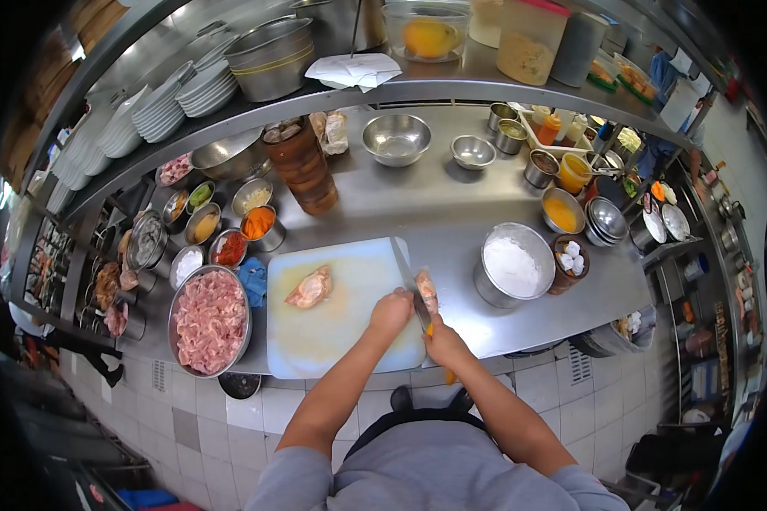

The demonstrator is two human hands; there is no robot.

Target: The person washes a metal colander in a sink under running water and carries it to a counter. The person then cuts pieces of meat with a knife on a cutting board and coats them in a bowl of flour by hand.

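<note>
A: Where was the knife point(407, 271)?
B: Its blade lay over the right edge of the cutting board point(341, 341), and its tip pointed away from the person.
A: And the hands?
B: The right hand point(447, 344) was closed around the orange handle. The left hand point(390, 312) was curled beside the blade; if it gripped something, I could not tell.
A: Was there meat?
B: Yes, one raw piece point(426, 291) was just right of the blade, but I could not tell what supported it. Another piece point(309, 287) lay on the board.
A: What stood around?
B: On the metal surface point(375, 204), a large bowl of cut meat point(210, 320) stood left of the board, near a blue cloth point(252, 281). To the right was a pot of white powder point(513, 266). Farther away there were two metal bowls point(397, 140) and a stack of steamer baskets point(302, 170).
</note>
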